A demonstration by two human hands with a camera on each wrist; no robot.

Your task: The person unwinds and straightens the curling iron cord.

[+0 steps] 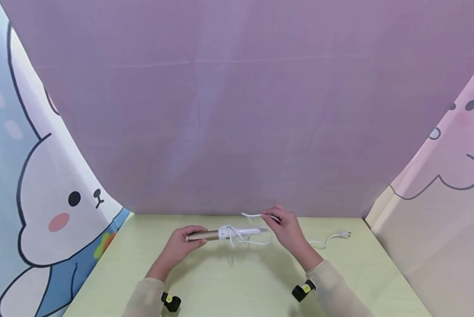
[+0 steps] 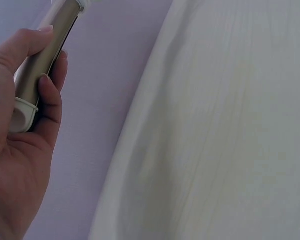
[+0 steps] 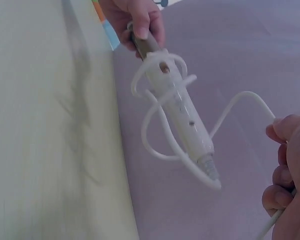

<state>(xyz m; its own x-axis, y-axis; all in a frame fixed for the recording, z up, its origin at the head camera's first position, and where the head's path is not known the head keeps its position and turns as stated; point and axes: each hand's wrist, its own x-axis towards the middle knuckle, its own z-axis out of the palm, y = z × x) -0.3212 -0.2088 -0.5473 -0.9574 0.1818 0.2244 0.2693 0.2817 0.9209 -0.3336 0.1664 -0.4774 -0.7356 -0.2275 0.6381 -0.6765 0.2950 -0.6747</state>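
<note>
A hair straightener (image 1: 242,231) with a white handle and gold-coloured plates is held up above the table, lying roughly level in the head view. My left hand (image 1: 180,243) grips it by the gold end; in the left wrist view the thumb presses one side of the gold barrel (image 2: 45,62) and fingers curl round the other. Loose loops of white cord (image 3: 162,120) circle the white handle (image 3: 182,112). To the right, my right hand (image 1: 287,229) pinches a stretch of the cord, with more cord passing through its curled fingers. The white plug (image 1: 344,235) lies on the table.
The pale green table (image 1: 229,286) ends at a purple backdrop (image 1: 237,132). Cartoon-printed cloth walls (image 1: 54,185) stand at left and right. Each wrist wears a small black camera (image 1: 303,290).
</note>
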